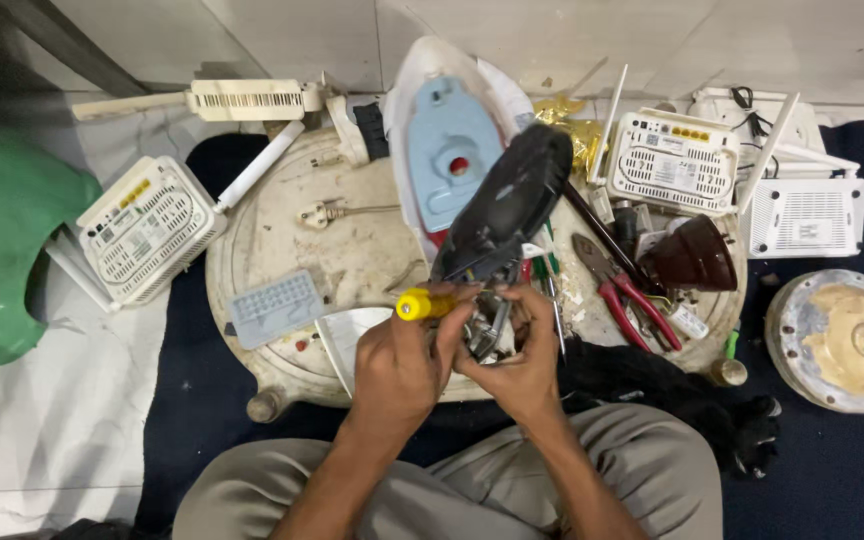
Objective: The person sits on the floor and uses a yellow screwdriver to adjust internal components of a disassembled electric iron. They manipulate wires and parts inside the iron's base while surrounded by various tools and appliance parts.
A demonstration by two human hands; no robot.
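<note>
Item: black iron housing (507, 205), held tilted above a round, stained work board (282, 225), its lower end at the hands near the board's front edge. Left hand (397, 365): fingers closed around a yellow-handled screwdriver (422, 304). Right hand (522, 355): fingers curled about the metal parts (487, 335) at the housing's base. Handling, as judged: housing rigid, moderately heavy, smooth plastic, likely slippery; best gripped at the narrow lower end or along the body. Small metal fittings are judged loose and easily dropped. Adjacent: an iron soleplate (452, 150), pale blue, upright behind; red pliers (622, 290) just to the right; a grey perforated piece (274, 305) to the left. Obscured: the screwdriver tip and the fastening worked on are covered by fingers; the metal parts cannot be made out clearly.
</note>
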